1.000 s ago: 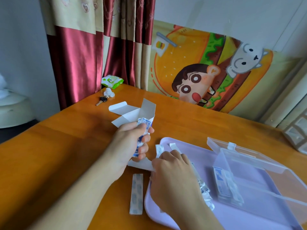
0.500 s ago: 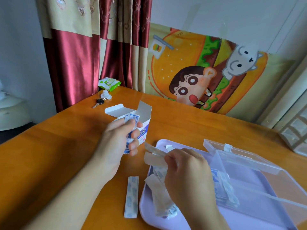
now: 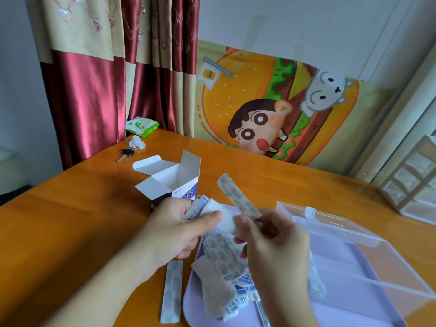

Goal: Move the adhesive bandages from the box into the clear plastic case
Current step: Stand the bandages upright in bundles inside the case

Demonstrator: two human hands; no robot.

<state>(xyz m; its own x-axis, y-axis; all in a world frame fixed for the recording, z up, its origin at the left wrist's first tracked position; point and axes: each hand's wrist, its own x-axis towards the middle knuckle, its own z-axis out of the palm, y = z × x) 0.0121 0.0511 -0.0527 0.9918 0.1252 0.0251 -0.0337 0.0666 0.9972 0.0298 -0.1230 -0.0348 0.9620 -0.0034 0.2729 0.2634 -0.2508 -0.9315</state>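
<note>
On the orange wooden table, largest first:
table [image 3: 70,220]: orange wood, holds everything below; curtain and cartoon burger cloth behind it.
tray [image 3: 349,310]: lilac, at the near right of the table, partly under both hands.
clear plastic case [image 3: 354,246]: on the tray's right side, lid open and tilted back toward the far edge; a few wrapped bandages lie in its left part, mostly hidden by the right hand.
box [image 3: 174,182]: white carton with blue print, flaps open, stands upright on the table just beyond the left hand; inside looks white, contents cannot tell.
left hand [image 3: 174,230]: fingers and thumb curled round a small bunch of bandages with blue-printed wrappers, over the tray's left edge.
right hand [image 3: 273,251]: thumb and fingers pinch a bandage strip and white paper, close to the left hand, almost touching it.
bandage pile [image 3: 224,274]: loose heap of wrapped strips on the tray's near left, below both hands.
bandage strip [image 3: 238,197]: long, sticks up and away from the right hand's pinch.
single bandage [image 3: 172,291]: lies flat on the table just left of the tray, apart from the pile.
green packet [image 3: 141,125]: far left corner by the curtain.
key [image 3: 126,154]: near the packet, next to a crumpled white scrap.
</note>
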